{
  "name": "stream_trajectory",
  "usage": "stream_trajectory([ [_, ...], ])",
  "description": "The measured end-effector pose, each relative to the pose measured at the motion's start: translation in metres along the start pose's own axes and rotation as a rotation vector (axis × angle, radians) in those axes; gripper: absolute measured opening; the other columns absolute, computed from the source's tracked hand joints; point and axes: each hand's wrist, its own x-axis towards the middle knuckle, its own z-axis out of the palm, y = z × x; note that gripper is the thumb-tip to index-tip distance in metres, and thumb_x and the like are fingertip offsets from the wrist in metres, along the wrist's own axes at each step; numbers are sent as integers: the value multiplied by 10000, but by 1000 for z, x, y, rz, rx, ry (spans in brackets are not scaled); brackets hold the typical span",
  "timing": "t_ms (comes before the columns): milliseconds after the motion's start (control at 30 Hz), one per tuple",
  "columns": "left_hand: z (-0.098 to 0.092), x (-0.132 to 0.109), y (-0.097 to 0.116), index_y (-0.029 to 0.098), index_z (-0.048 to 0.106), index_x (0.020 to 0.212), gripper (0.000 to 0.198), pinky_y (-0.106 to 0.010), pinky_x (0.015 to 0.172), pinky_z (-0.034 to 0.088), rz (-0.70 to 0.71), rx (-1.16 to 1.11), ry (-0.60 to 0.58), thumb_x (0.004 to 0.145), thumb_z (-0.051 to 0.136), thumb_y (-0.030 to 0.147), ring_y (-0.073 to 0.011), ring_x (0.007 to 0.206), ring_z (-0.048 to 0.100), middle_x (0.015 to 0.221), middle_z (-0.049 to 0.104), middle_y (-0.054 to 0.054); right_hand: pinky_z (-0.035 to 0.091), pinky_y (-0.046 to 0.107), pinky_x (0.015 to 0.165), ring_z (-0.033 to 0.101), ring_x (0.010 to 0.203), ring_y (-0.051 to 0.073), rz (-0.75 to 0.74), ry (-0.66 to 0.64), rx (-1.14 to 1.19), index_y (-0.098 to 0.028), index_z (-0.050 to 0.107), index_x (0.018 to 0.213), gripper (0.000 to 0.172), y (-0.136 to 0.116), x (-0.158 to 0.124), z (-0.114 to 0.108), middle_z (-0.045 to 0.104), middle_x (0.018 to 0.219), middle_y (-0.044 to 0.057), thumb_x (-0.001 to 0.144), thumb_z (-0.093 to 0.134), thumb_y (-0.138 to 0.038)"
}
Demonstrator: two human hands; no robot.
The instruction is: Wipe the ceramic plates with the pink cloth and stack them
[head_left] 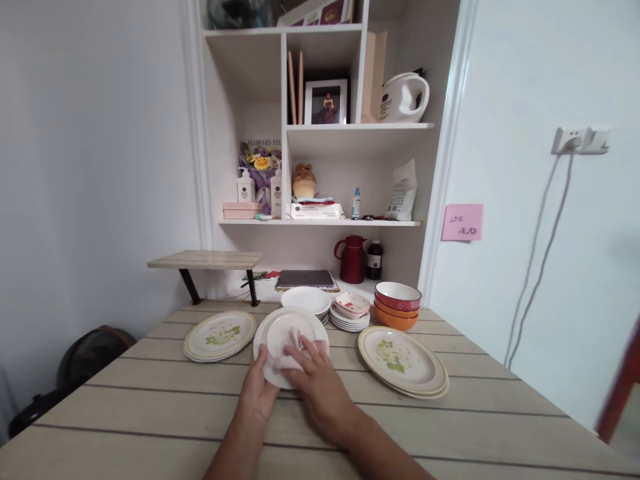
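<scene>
Two hands [259, 385] [319, 385] on white plate [278, 333], tabletop [345, 363] gap rightward

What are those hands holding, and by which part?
The left hand grips a white plate by its near-left rim; the right hand presses what looks like a pale cloth against it.

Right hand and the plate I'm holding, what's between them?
A pale cloth or tissue lies between your right hand and the plate, in the head view.
</scene>
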Motion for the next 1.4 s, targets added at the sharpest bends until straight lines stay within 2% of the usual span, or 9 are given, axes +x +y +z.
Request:
stream_trajectory([
  [167,-4,0,-7,67,638,1187,350,-349,948,508,-202,-33,-133,883,545,214,-239,963,702,953,755,-141,100,524,1170,99,1469,249,-117,-57,18,-357,378,1443,517,-15,7,-10,301,1561,-11,941,435,-249],
  [400,19,-15,-21,145,622,1237,436,-377,947,500,-160,157,-185,806,651,200,-250,995,693,1084,739,-112,62,540,1158,129,1463,264,162,49,24,-371,464,1385,485,17,15,-18,346,1540,-24,943,391,-186],
  [733,25,-28,-20,95,585,1278,520,-391,987,464,-185,347,-156,824,651,339,-279,1025,680,1097,728,-157,241,567,1080,338,1366,311,622,304,-49,-311,525,1354,435,56,7,-15,468,1455,54,984,304,-248],
  [800,26,-29,-21,103,578,1289,530,-392,998,453,-186,349,-175,825,650,348,-278,1040,674,1112,723,-158,245,568,1078,343,1361,309,589,303,-47,-315,552,1326,421,53,7,-15,470,1455,46,984,315,-249],
  [900,24,-28,-22,126,554,1320,552,-381,1020,428,-184,307,-198,841,624,393,-266,1083,654,1144,712,-154,222,563,1095,313,1380,293,383,210,-8,-371,598,1260,388,40,11,-13,473,1455,-7,977,360,-251],
  [1000,21,-24,-22,142,545,1329,625,-384,1034,411,-222,252,-195,855,527,549,-265,1122,632,1178,696,-152,212,546,1109,315,1383,269,181,93,71,-386,626,1216,364,23,15,-13,500,1433,-19,975,387,-255],
  [1167,18,-23,-18,107,587,1273,825,-404,1001,438,-285,199,-241,787,391,745,-296,1123,627,1150,701,-176,162,534,1135,300,1398,259,37,-55,210,-338,720,1038,291,6,5,-23,562,1373,-12,931,475,-223],
  [1300,20,-25,-15,71,647,1178,691,-365,948,481,-339,253,-280,812,514,641,-288,1068,657,1102,718,-180,148,491,1152,279,1413,238,-47,-216,339,-344,757,924,280,2,-12,-43,598,1328,-37,901,509,-216],
  [1400,20,-25,-15,72,676,1127,521,-339,911,504,-276,282,-232,805,644,480,-273,997,687,1053,738,-166,247,423,1126,396,1341,223,-22,-277,449,-333,769,916,296,8,-19,-61,655,1232,-20,903,491,-229],
])
